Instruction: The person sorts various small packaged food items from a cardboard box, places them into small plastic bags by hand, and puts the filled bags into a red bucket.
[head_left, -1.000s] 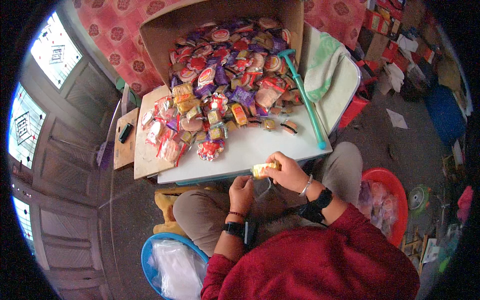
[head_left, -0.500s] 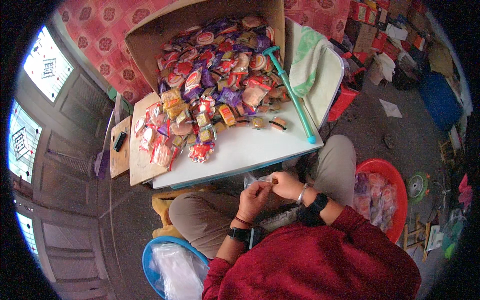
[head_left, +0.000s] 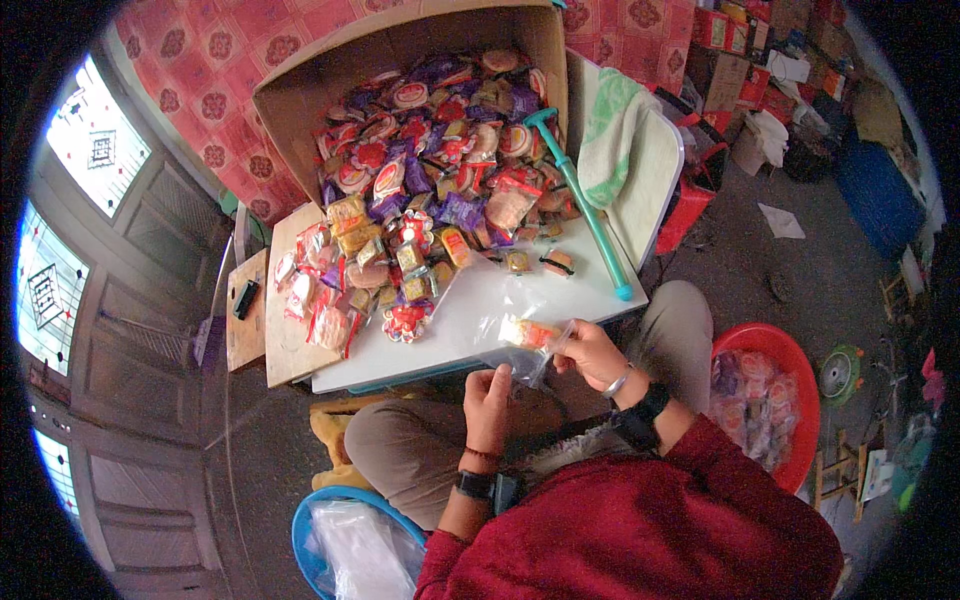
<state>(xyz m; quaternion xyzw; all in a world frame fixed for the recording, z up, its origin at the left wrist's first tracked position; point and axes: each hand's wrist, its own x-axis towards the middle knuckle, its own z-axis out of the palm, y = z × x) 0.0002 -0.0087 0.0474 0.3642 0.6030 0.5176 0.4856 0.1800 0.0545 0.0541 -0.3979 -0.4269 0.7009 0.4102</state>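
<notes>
A clear plastic bag [head_left: 487, 300] is spread above the front edge of the white tabletop [head_left: 375, 360]. My left hand [head_left: 487, 408] pinches the bag's near edge between thumb and fingers. At its right side, my right hand [head_left: 594, 357] grips the bag with closed fingers. A small orange, yellow and white printed piece [head_left: 530, 332] shows against the plastic beside the right fingertips; whether it lies inside the bag or is printed on it, I cannot tell. Beyond the bag, wrapped snacks [head_left: 408, 257] in red, purple and yellow packaging lie heaped on the table.
The heap spills from a tipped cardboard box [head_left: 290, 95]. A teal-handled stick [head_left: 590, 215] and a green-and-white towel [head_left: 612, 130] lie at the right. At my left stands a blue basin [head_left: 303, 530] of clear bags; at my right, a red basin [head_left: 803, 420] of filled bags.
My hands have moved apart, the right one rightward and slightly forward. The clear bag, bunched between them before, is now opened out over the table edge, with the orange printed piece showing.
</notes>
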